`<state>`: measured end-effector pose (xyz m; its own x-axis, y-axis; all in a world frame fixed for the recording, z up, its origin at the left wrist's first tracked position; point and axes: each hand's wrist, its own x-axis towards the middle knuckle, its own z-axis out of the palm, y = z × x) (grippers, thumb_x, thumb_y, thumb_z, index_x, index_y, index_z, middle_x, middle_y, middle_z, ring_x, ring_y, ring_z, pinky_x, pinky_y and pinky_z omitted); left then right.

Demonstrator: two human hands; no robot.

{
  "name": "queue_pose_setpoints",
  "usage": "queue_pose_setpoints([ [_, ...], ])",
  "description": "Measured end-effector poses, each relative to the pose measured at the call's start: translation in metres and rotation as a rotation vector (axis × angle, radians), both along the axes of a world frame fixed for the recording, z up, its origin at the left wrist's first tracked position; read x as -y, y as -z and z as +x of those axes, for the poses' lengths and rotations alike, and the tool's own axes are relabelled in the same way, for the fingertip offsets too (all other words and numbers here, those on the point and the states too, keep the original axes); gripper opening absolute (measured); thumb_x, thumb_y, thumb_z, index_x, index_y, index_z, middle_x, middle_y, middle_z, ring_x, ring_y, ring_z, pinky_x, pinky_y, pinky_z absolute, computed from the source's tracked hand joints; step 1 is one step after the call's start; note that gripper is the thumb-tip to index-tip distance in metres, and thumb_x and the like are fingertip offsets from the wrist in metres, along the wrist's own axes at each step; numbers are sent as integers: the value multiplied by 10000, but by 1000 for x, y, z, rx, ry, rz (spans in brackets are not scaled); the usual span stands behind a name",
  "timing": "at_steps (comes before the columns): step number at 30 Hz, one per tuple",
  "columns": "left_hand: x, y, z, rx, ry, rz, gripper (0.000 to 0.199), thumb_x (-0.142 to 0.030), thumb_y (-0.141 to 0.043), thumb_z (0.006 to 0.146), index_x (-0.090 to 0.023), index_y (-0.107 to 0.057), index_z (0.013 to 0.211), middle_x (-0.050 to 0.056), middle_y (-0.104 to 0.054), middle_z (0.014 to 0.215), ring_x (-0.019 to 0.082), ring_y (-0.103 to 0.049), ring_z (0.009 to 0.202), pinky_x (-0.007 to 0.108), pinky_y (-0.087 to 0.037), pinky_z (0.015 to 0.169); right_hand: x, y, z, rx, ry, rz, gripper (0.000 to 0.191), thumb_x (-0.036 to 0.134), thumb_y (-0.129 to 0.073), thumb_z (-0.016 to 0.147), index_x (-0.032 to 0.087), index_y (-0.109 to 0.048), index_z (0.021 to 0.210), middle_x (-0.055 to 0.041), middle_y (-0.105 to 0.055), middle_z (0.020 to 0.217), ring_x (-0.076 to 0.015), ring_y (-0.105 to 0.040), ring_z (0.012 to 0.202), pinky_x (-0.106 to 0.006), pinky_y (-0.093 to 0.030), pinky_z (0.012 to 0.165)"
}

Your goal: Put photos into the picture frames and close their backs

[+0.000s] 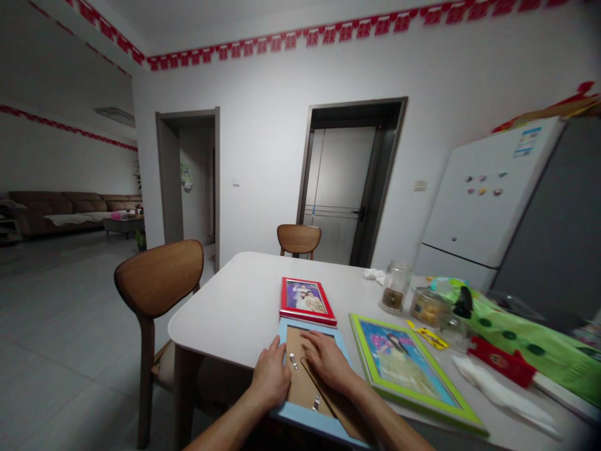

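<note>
Seemingly for steadiness, the light-blue rectangular frame is braced by the left hand, grip unclear, at the near edge of the white tabletop; brown backing is touched by the right hand, fingers parted.

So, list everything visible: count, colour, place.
Blue frame: one, blue, table's near edge
Frame back: one, brown, in blue frame
Red frame: one, red, beyond blue frame
Green frame: one, lime, right of blue frame
Table: one, white, centre
Chairs: two, brown, at table
Containers: several, clear, table's right
Packaging: one, green, table's right
Oddments: several, mixed, table's right
Fridge: one, white, right
Door frames: two, grey, far wall
Sofa: one, brown, left
Low table: one, dark, by sofa
Trim: several, red, wall tops
Left hand: one, on blue frame
Right hand: one, on frame back
</note>
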<state>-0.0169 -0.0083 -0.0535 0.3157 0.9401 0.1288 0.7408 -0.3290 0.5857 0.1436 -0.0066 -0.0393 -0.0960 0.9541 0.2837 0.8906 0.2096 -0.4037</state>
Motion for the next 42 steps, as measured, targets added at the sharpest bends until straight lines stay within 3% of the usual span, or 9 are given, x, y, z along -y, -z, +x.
queue_pose_setpoints([
  [4,1,-1,2,14,-32,-15,509,-109,-398,702,-138,-424,1209,59,-303,1341,178,-298,1204,250,-167,1003,34,-10,14,-112,-273,-201,376,200,-515,617,225,-611,980,-74,-454,1233,-185,-410,1124,-314,-270,949],
  [6,1,0,3,17,-46,-16,517,-103,-395,699,-118,-414,1216,72,-288,1347,183,-294,1205,255,-161,1006,46,-12,17,-111,-325,-282,321,170,-546,567,240,-651,863,-61,-439,1248,-196,-395,1139,-324,-262,952],
  [14,-3,4,6,20,-78,-21,517,-85,-406,685,-133,-433,1200,67,-300,1342,155,-276,1215,249,-141,1012,49,-5,8,-161,-226,-192,135,240,-551,616,231,-664,688,-37,-502,1168,-191,-414,1107,-323,-274,935],
  [20,-3,6,5,43,-68,-27,505,-97,-411,696,-132,-433,1199,71,-298,1342,165,-280,1213,261,-144,1011,44,4,13,-77,-67,-74,381,305,-553,615,189,-592,976,-89,-528,1113,-211,-462,1031,-314,-318,898],
  [23,-3,6,5,69,-80,-37,505,-95,-424,691,-136,-438,1194,69,-302,1340,167,-277,1214,259,-137,1011,44,6,10,-25,-32,-29,352,273,-511,632,188,-589,965,-71,-589,975,-201,-496,950,-293,-346,854],
  [32,-10,0,7,301,-105,-52,310,-230,-516,693,-148,-568,987,95,-408,1268,208,-361,1161,260,-241,963,43,-9,5,-51,24,26,414,173,-445,603,160,-575,995,-72,-595,987,-197,-492,963,-286,-342,868],
  [35,-15,-2,12,435,-128,-63,235,-199,-496,698,-141,-557,917,87,-523,1140,189,-446,1077,242,-310,906,43,-19,0,-50,33,65,397,172,-458,610,165,-579,988,-74,-595,979,-204,-491,956,-294,-351,858],
  [37,-19,-3,12,520,-129,-95,172,-217,-460,727,-141,-543,857,62,-612,950,168,-548,906,228,-400,784,44,-26,-4,-73,23,85,374,194,-477,626,173,-577,985,-74,-596,985,-206,-494,956,-299,-357,856],
  [42,-33,-8,-15,671,-172,-170,207,-354,-443,738,-156,-501,725,-2,-593,634,139,-566,589,210,-419,517,48,-27,10,-131,43,115,359,347,-439,725,179,-548,1023,-88,-582,1032,-198,-540,890,-304,-397,811],
])
